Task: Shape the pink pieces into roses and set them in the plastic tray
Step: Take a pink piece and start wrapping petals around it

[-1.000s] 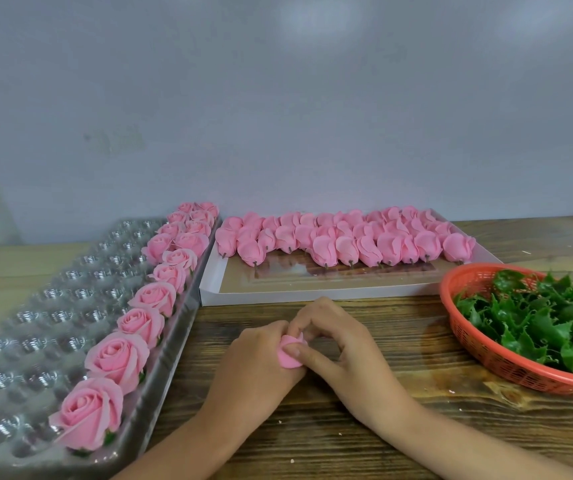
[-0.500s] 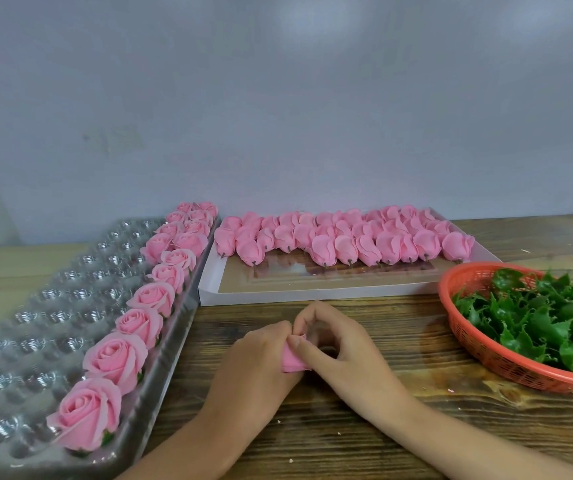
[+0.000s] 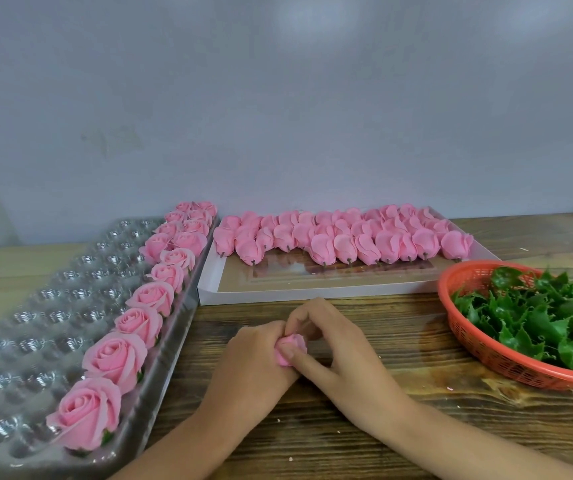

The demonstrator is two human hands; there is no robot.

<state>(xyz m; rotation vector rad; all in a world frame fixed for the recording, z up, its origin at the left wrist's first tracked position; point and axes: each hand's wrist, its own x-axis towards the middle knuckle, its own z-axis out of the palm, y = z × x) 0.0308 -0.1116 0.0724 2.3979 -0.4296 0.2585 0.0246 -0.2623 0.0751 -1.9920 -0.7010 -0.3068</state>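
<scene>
- Right now the pink piece (image 3: 291, 348) is sitting between both hands, just above the wooden table (image 3: 399, 431), near the plastic tray (image 3: 53, 306) but not yet in it.
- The left hand (image 3: 250, 362) is cupping the piece from the left. Its fingers are probably curling round the base, though the back of the hand is hiding them.
- The right hand (image 3: 343, 355) is pinching the piece, with the thumb pressing on the near side, the forefinger arching over the top, and the other fingers bending loosely.
- The piece is looking light, soft and easily creased. It is calling for a gentle hold low at the base, with fingertips only teasing the outer petals, as squeezing the head would likely be flattening it.
- Finished roses (image 3: 115, 355) are lining the tray's right side.
- Unshaped pink buds (image 3: 347, 240) are lying in rows in the white box (image 3: 312, 296) behind the hands.
- Green leaves (image 3: 537, 317) are filling the orange basket (image 3: 479, 346) on the right.
</scene>
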